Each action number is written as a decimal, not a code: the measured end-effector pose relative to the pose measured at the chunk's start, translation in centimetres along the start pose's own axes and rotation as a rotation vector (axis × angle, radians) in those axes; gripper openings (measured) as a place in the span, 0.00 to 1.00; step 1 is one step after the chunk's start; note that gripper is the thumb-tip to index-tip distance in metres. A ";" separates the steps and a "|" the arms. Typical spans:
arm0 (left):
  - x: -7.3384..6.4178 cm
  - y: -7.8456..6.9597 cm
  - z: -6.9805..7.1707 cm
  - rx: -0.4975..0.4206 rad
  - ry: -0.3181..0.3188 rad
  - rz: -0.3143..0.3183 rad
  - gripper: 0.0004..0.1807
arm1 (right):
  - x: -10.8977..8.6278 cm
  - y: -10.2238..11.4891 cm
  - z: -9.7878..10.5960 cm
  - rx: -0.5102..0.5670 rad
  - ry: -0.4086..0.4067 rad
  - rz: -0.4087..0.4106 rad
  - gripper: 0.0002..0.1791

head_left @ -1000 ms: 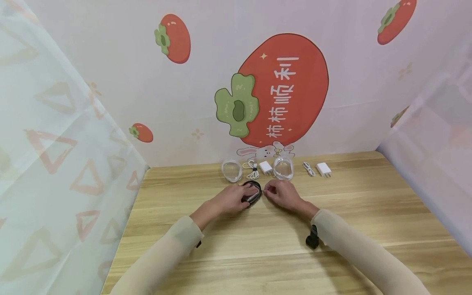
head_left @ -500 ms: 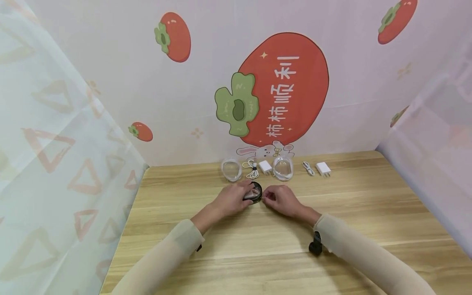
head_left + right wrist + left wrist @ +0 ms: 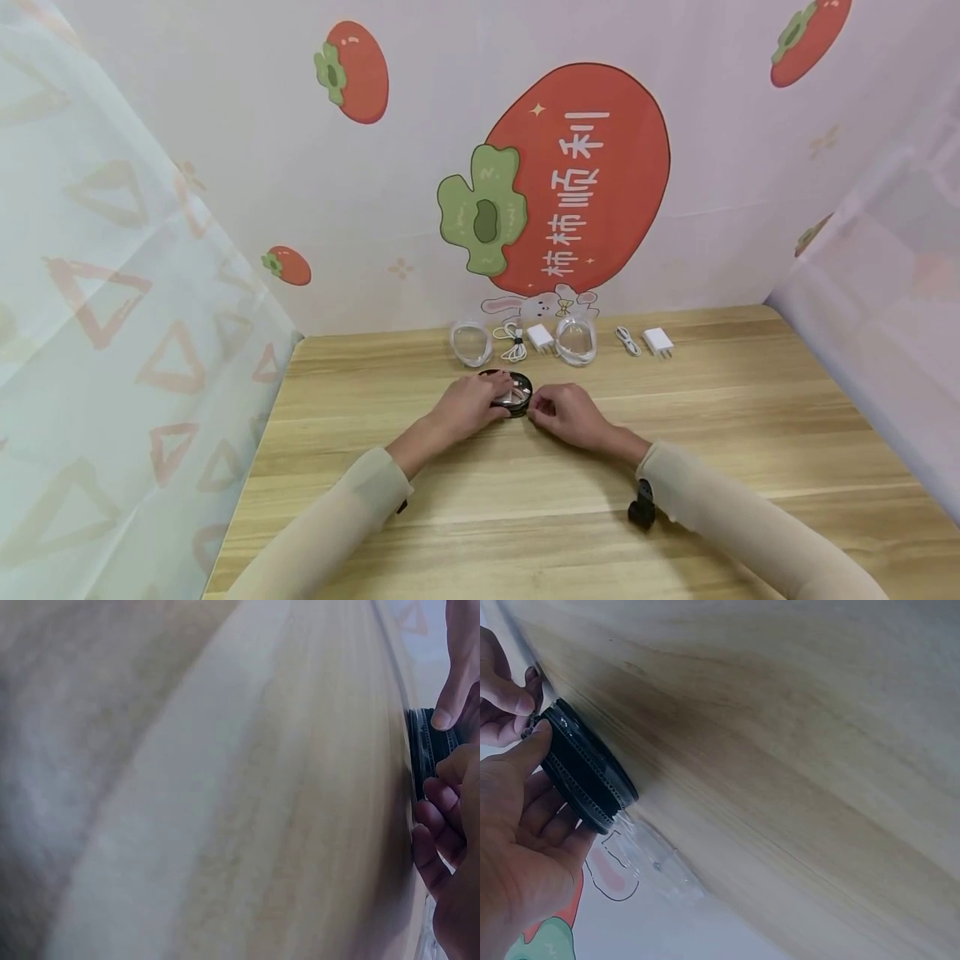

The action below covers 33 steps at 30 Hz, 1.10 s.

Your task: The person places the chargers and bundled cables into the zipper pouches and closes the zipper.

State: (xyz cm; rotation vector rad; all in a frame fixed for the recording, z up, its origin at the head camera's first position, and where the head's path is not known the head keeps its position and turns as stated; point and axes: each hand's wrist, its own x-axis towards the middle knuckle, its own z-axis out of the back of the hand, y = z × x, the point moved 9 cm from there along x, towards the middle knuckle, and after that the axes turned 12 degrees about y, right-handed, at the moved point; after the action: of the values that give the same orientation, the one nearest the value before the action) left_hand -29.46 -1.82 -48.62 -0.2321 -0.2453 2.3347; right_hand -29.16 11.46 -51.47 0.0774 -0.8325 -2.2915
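A small round black zippered case with a clear top lies on the table; pale items show through its lid. My left hand holds it from the left, fingers over the top and thumb against its side. In the left wrist view, two zipper tracks run around the wall of the case. At the case's right edge, my right hand has its fingers curled, pinching the zipper pull, which the fingertips mostly hide. The right wrist view shows the case between both hands.
Behind the case stand a row of items: a clear coiled pouch, a tied white cable, a white charger, another clear coiled pouch, a small white cable bundle and a second charger. A printed backdrop rises behind.
My right hand has moved slightly toward me and left along the case's edge. The left-hand fingers have shifted left, so more of the clear top shows.
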 end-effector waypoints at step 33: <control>0.2 0.3 -0.6 0.062 0.008 -0.047 0.24 | 1.2 -2.8 2.5 -0.058 -0.007 -0.037 0.02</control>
State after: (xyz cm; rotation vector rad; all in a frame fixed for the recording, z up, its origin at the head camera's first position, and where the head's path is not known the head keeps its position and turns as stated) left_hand -29.65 -1.76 -49.27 -0.2031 -0.1721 2.2904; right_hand -32.35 13.60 -50.93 0.0594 -0.7732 -2.3497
